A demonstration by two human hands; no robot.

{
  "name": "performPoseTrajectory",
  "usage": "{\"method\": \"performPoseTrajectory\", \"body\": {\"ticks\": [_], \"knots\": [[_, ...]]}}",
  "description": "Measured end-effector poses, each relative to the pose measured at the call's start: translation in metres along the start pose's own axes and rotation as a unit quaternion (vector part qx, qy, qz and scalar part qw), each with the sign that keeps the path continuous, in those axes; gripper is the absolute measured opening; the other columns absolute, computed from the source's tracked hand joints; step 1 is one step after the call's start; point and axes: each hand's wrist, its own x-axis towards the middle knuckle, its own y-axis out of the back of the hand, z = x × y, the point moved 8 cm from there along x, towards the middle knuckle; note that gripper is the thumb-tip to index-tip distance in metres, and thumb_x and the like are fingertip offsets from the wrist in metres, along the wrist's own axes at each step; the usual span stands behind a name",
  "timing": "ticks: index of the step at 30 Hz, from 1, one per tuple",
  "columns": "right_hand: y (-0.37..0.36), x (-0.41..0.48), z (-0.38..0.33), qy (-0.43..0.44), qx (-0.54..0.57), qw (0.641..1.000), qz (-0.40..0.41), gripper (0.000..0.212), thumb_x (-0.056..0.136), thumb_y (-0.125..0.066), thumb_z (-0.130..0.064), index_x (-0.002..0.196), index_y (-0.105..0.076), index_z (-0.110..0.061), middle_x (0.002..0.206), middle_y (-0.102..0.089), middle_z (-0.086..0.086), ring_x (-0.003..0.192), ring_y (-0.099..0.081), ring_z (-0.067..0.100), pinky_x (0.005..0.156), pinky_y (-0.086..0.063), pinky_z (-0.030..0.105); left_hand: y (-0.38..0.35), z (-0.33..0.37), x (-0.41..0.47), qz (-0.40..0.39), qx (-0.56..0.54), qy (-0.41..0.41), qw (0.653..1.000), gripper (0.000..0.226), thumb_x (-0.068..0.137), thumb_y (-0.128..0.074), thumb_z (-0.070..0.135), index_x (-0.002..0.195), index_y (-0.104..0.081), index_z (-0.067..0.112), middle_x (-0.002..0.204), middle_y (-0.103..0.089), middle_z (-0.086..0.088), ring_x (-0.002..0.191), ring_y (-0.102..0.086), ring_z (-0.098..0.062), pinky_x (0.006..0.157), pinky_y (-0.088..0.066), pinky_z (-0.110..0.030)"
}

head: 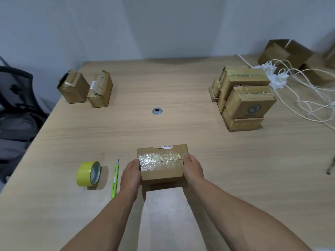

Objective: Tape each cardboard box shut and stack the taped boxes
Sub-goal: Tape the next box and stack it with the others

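Here, wooden table (pixel 163 84), pale wall (pixel 145 24), taped box (pixel 162 170)

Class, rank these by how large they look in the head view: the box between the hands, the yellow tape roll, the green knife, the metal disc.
box
yellow tape roll
green knife, longer than the roll but much thinner
metal disc, which lies farther off, so its real size is unsure

Matt cardboard box (pixel 163 171), glossy crinkled tape strip (pixel 161 159); wood-grain table (pixel 163 87), matt
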Motion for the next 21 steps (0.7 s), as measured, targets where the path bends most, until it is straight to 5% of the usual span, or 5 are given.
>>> {"method": "performPoseTrajectory", "body": {"ticks": [5, 21], "knots": [[-0.003, -0.003, -0.001, -0.004, 0.005, 1.0, 0.018, 0.038, 0.108, -0.034, -0.033, 0.131, -0.059, -0.017, 0.109, -0.061, 0.001, 0.099, -0.055, 0.02, 0.083, -0.041, 0.031, 0.006, 0.007, -0.002, -0.018, 0.007, -0.008, 1.0, 0.049, 0.085, -0.042, 0.055, 0.121, -0.058, 0.027, 0.11, -0.065, -0.004, 0.103, -0.062, -0.031, 0.097, -0.05, -0.051], [0.058, 0.005, 0.017, -0.036, 0.009, 0.996, 0.086, 0.038, 0.107, -0.035, -0.034, 0.132, -0.056, -0.014, 0.119, -0.06, 0.006, 0.104, -0.053, 0.025, 0.083, -0.038, 0.032, -0.051, 0.033, -0.011, -0.062, 0.061, -0.055, 0.995, 0.034, 0.093, -0.042, 0.046, 0.106, -0.065, 0.024, 0.106, -0.065, -0.004, 0.098, -0.06, -0.028, 0.086, -0.051, -0.044]]}}
